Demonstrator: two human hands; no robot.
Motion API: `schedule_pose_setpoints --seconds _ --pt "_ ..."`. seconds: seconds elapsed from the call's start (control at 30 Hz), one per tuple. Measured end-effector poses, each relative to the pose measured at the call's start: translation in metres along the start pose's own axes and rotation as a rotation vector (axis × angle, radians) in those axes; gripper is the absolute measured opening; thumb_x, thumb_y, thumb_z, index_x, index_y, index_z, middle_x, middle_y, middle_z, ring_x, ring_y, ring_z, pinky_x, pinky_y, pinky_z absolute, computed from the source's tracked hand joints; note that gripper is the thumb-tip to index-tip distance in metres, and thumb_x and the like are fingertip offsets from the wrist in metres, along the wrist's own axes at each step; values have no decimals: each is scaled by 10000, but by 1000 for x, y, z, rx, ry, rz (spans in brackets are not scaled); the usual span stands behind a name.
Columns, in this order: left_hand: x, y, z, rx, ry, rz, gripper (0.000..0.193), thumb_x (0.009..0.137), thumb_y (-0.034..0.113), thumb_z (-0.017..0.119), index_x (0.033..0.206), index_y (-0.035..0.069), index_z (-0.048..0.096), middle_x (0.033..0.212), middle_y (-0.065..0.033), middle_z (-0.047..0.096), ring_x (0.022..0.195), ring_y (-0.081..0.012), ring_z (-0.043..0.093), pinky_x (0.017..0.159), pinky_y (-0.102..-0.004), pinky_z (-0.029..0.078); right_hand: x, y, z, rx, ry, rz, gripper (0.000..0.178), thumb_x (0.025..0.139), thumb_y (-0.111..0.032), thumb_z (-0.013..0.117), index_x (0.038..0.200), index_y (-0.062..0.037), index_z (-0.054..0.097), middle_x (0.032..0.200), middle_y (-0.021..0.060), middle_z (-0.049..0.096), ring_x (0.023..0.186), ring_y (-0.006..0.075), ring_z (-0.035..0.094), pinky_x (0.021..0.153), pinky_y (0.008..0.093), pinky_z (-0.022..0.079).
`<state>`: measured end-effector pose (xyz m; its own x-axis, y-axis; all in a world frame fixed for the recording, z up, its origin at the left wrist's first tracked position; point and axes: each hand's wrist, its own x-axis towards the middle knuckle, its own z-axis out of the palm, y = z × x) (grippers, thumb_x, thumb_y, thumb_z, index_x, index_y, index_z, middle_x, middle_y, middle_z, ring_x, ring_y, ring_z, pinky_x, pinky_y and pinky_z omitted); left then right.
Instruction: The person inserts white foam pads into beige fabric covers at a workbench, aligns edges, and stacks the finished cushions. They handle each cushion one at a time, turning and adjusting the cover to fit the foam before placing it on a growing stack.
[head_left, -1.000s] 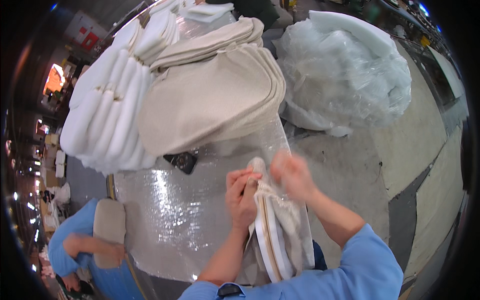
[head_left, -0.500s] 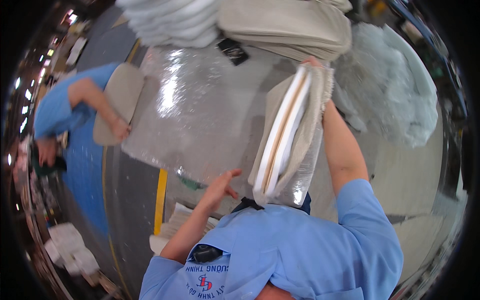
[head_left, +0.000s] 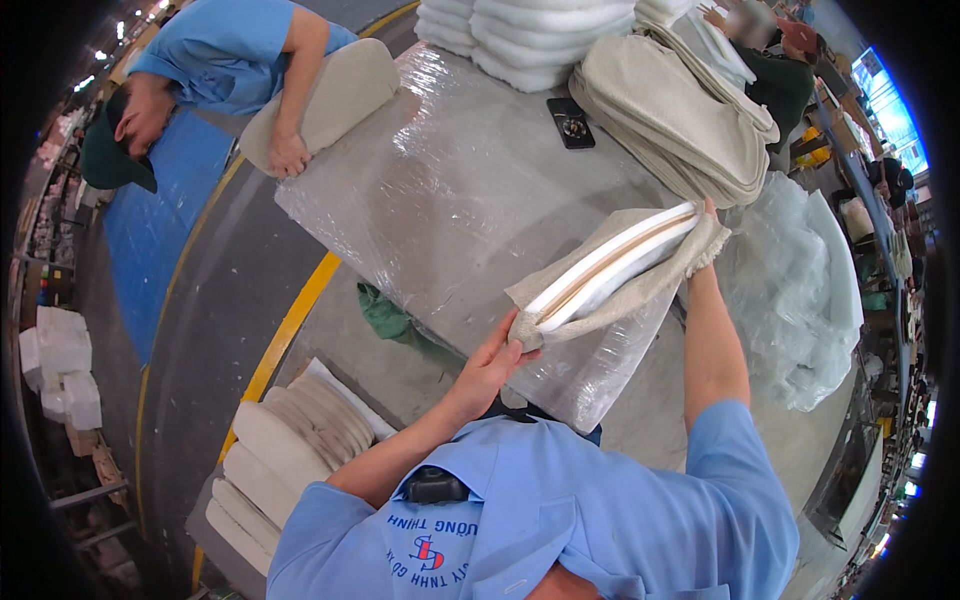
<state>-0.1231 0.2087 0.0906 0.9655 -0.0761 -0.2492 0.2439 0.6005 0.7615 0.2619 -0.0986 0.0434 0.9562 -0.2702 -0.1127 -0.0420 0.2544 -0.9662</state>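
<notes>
A beige fabric cushion cover (head_left: 640, 302) is held up at a slant in front of me, its long side gaping. Inside sits a white padded insert (head_left: 612, 262) with a thin brown layer running through its middle. My left hand (head_left: 492, 362) pinches the near corner of the cover, thumb on top. At the far end, my right hand (head_left: 704, 278) grips the cover; most of its fingers are hidden behind the fabric. Under the cover is a table (head_left: 430, 200) wrapped in shiny clear film.
Beige covers (head_left: 670, 110) lie piled at the back right, beside white padding (head_left: 545, 35) and a black phone (head_left: 571, 123). Clear plastic wrap (head_left: 785, 290) bulges at the right. Cushions (head_left: 290, 440) are stacked at lower left. A co-worker (head_left: 225, 60) handles a beige cushion (head_left: 335, 100).
My left hand, open and apart before, has closed on the cover's near corner. The cover has swung to a more slanted angle. My view has shifted, showing more cushions at lower left.
</notes>
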Motion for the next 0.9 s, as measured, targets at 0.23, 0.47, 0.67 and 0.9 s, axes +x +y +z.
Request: schedule_pose_setpoints --seconds 0.23,0.47,0.67,0.9 --pt "77 28 -39 292 240 161 541 1180 414 413 1612 90 450 1399 -44 641 1179 -140 605 977 -330 529 -75 -21 -96 17 -179 -172 351 1100 -220 525 1357 -40 683 1186 79 723 1138 217 687 1019 372 557" --pt "242 84 -55 394 437 498 498 1181 418 341 1264 53 669 1238 -84 696 1079 -192 644 971 -360 523 -332 -8 -73 61 103 203 172 965 -114 709 981 -124 538 920 -13 575 887 113 558 835 316 501" --pt "335 19 18 288 136 383 607 1174 449 297 1096 17 716 1049 -104 769 978 -216 681 953 -364 522 -380 6 -48 -107 -396 515 446 1003 -244 748 1357 -79 533 982 27 597 893 127 598 772 303 530" --pt "320 -13 66 -116 110 88 713 1163 568 303 1422 -11 629 1338 -127 696 1220 -232 631 1107 -348 455 -274 13 -34 -160 -359 344 393 1029 -303 738 1305 -76 575 1038 42 625 887 123 565 766 299 497"
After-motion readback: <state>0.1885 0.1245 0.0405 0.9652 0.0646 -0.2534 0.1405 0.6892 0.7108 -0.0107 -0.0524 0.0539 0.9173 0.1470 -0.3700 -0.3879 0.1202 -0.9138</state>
